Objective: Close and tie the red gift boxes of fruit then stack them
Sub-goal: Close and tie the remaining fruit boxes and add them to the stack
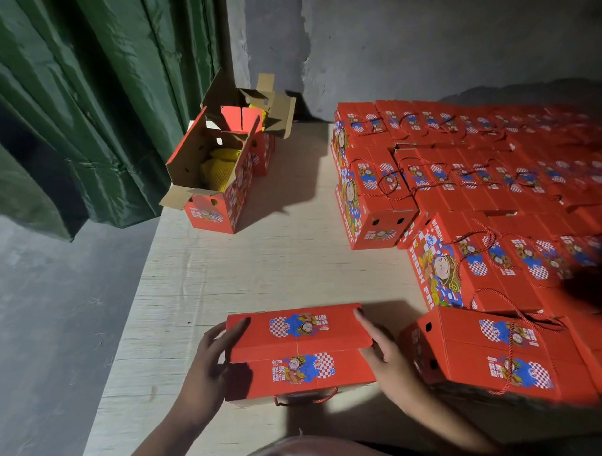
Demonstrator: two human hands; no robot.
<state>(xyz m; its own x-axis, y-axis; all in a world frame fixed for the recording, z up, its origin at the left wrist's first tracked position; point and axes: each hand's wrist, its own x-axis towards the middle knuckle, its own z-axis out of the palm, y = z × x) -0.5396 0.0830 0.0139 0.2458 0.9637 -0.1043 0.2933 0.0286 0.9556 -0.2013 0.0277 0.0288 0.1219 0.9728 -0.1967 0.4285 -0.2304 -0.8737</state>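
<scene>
Head view — two hands [209, 364] [382, 354] flank one box [299, 352].

Stacked boxes [495, 173] cut off right; blurred

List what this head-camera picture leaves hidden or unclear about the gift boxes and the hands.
- Contents of the box in hand: hidden by its shut flaps.
- Its red cord: mostly out of sight along the near edge; tied or not, unclear.
- Stacked boxes: far rows dark and blurred; cut off by the right edge.
- Open box: yellow netted fruit partly hidden by its walls.
- Left hand and right hand: palms hidden; firmness of grip unclear.
</scene>
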